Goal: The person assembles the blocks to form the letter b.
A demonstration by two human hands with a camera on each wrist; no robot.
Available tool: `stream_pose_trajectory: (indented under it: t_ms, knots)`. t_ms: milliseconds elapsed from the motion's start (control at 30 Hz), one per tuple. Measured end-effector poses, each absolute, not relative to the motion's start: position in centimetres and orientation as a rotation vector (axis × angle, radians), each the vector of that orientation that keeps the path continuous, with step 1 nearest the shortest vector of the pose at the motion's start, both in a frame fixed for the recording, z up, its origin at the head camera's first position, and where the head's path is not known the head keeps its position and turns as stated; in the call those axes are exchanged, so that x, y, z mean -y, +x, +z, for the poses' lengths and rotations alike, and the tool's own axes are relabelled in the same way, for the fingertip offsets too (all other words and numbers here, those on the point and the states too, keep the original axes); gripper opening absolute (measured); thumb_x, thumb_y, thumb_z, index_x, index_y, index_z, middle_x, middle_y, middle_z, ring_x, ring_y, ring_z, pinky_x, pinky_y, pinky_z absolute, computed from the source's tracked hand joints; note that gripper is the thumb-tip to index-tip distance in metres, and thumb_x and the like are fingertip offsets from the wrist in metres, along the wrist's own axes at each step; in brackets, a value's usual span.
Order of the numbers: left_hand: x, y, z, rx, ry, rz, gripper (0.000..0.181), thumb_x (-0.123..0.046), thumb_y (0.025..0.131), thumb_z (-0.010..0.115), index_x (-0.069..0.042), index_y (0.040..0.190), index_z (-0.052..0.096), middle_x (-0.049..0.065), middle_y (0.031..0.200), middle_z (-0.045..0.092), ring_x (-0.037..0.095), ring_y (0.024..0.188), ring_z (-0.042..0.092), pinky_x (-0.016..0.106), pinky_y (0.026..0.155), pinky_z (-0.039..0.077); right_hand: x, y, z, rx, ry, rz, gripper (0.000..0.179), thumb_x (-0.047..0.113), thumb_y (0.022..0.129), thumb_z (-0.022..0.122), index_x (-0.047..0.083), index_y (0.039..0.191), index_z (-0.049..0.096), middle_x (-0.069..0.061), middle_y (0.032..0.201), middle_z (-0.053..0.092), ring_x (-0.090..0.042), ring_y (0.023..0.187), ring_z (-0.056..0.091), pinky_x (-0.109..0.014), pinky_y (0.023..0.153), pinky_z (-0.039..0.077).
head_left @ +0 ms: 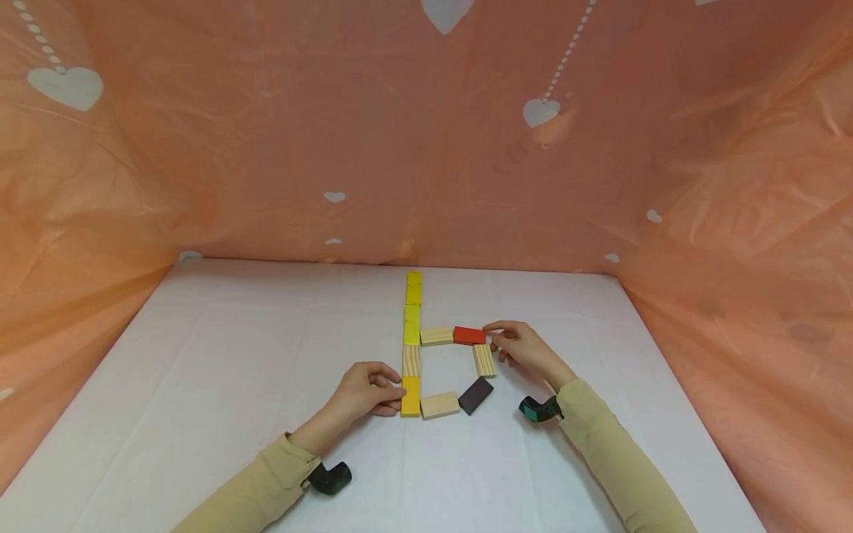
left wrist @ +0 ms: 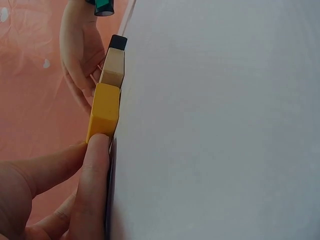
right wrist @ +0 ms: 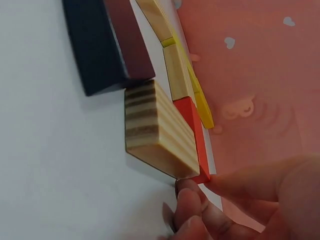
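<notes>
Wooden blocks lie flat on the table, end to end, as a straight column with a loop on its right. My left hand (head_left: 365, 389) touches the left side of the orange-yellow block (head_left: 410, 397) at the column's near end; in the left wrist view fingertips (left wrist: 98, 145) press against that block. My right hand (head_left: 526, 348) touches the right end of the red block (head_left: 469, 336) with its fingertips. Other fingers of it are beside the striped block (right wrist: 160, 132). The loop also has a dark block (head_left: 476, 396) and plain wood blocks (head_left: 440, 406), (head_left: 437, 337).
Two yellow blocks (head_left: 412, 324) and a striped block (head_left: 411, 360) form the rest of the column. A white cloth (head_left: 266, 326) covers the table. Pink sheeting (head_left: 373, 148) with white hearts stands behind and at both sides.
</notes>
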State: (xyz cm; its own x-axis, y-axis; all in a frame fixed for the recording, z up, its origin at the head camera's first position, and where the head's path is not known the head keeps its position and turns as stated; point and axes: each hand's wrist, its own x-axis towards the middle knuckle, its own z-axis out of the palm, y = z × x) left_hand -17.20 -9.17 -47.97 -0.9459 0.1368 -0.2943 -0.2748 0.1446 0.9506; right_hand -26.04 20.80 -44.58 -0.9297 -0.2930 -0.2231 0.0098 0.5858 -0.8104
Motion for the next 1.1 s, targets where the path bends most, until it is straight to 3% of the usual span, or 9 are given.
stream_pose_trajectory:
  t_ms: [633,1100]
  knots:
    - [9.3,-17.2,-48.0,-2.106,-0.135,1.878,0.022,0.005,0.080,0.073,0.006,0.099,0.062,0.012,0.075,0.058,0.018,0.058,0.066,0.034,0.056,0.061,-20.9,-26.0,-44.7,-2.459,-0.220,-1.307,0.031,0.008,0.099,0.047,0.004,0.127,0.057,-0.011,0.089,0.062,-0.020,0.068,0.055,-0.024,0.053,0.045]
    - [9.4,-17.4,-48.0,-2.109,-0.105,1.886,0.022,0.007,0.080,0.072,0.007,0.099,0.062,0.012,0.075,0.058,0.019,0.058,0.066,0.034,0.056,0.061,-22.1,-25.6,-44.2,-2.380,-0.231,-1.447,0.032,0.017,0.101,0.048,-0.001,0.127,0.056,-0.017,0.097,0.062,-0.025,0.078,0.057,-0.026,0.061,0.049]
